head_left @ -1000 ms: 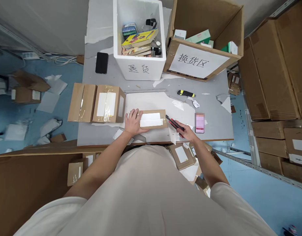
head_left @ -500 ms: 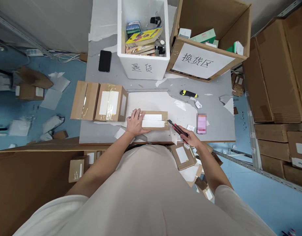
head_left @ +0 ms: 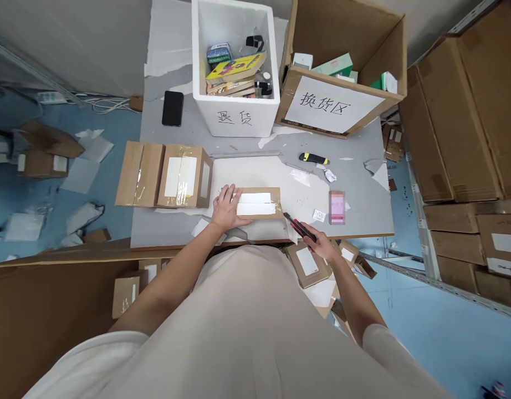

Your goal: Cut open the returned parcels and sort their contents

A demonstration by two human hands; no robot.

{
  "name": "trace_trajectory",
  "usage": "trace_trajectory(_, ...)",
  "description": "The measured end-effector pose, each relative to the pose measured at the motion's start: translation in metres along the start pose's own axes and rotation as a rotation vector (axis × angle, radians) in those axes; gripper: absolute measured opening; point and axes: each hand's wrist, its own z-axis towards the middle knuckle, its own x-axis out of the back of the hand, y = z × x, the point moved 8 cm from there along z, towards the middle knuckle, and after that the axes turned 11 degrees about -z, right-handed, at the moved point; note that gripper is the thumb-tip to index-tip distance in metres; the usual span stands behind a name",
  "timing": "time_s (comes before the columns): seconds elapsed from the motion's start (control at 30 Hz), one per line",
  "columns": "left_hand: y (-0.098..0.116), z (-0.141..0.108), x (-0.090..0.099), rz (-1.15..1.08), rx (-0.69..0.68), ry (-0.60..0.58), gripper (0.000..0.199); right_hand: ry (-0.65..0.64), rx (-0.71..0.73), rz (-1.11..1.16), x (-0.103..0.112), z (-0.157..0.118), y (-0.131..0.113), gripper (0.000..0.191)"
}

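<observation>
A small cardboard box [head_left: 272, 195] with white labels and clear tape lies flat on the table near its front edge. My left hand [head_left: 226, 209] is closed around the box's left end, fingers over the far side and thumb along the near side. A black and red utility knife [head_left: 302, 227] is gripped in my right hand [head_left: 322, 244], over the table's front edge. Its tip points at the box's right end, just off the near corner; whether they touch I cannot tell.
Two taped cartons [head_left: 141, 173] stand left of the box. Behind are a white foam bin [head_left: 234, 116] and a large carton [head_left: 338, 105], both holding goods. A yellow-black cutter [head_left: 313, 158], a black phone [head_left: 173, 108] and a pink-screened device [head_left: 337, 208] lie on the table.
The knife tip has dropped slightly, from beside the box's right end to near its lower corner. My left hand stays on the box. The whole view has shifted a little.
</observation>
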Motion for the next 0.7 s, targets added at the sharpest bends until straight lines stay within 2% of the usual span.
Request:
trace_trajectory(0.07,0.0,-0.001,0.0,-0.016,-0.017,0.006,0.114,0.113,0.004,0.046,0.009,0.002,0.001,0.066)
trace_trajectory(0.13,-0.002,-0.001,0.0,-0.058,-0.041,0.01,0.114,0.239,0.008,0.111,0.014,0.008,-0.002,0.059)
trace_trajectory(0.2,-0.004,-0.002,0.003,-0.131,-0.068,0.028,0.113,0.339,0.008,0.173,0.01,0.02,-0.007,0.048)
trace_trajectory(0.27,-0.01,-0.005,0.007,-0.213,-0.082,0.072,0.11,0.393,0.001,0.228,-0.001,0.036,-0.016,0.046)
trace_trajectory(0.37,-0.025,-0.02,0.013,-0.344,-0.084,0.173,0.106,0.376,-0.002,0.288,-0.023,0.061,-0.029,0.051)
trace_trajectory(0.47,-0.05,-0.042,0.005,-0.468,-0.009,0.233,0.111,0.342,0.004,0.313,-0.036,0.074,-0.038,0.059)
trace_trajectory(0.6,-0.081,-0.062,-0.028,-0.685,0.203,0.127,0.106,0.289,0.017,0.342,-0.045,0.076,-0.038,0.06)
trace_trajectory(0.7,-0.081,-0.057,-0.034,-0.898,0.24,0.118,0.093,0.25,0.044,0.391,-0.051,0.075,-0.039,0.055)
